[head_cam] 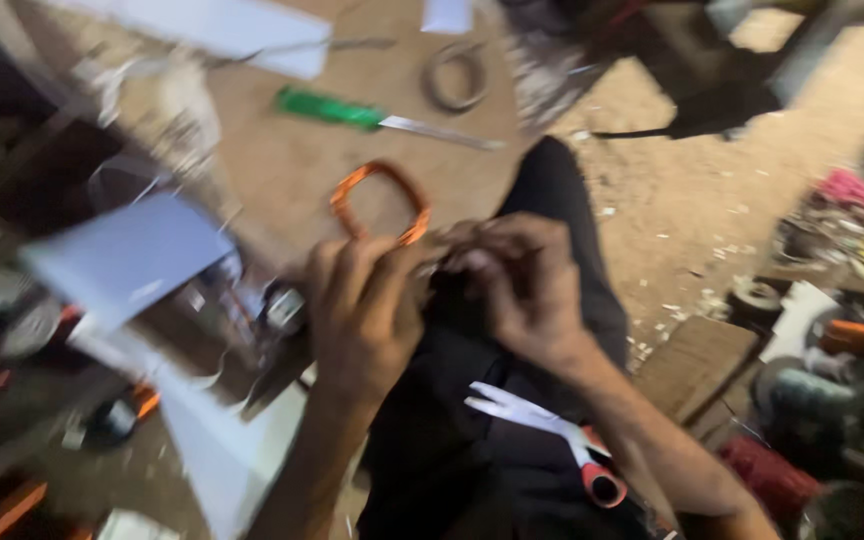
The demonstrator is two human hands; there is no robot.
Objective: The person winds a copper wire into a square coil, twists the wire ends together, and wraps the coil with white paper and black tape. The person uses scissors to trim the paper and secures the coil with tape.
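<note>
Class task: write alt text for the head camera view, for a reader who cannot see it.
Two bare hands, left hand and right hand, hold an orange wire loop above a lap in dark trousers. Scissors lie on the lap, and a green-handled screwdriver lies on the dusty floor. The picture is blurred.

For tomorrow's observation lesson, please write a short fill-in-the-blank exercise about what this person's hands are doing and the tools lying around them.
1. The left hand grips a loop of ______ wire.
2. The screwdriver on the ground has a ______ handle.
3. The scissors rest on the person's ______, below the right hand.
4. A sheet of ______ paper lies left of the hands.

Missing words: orange; green; lap; white
</note>
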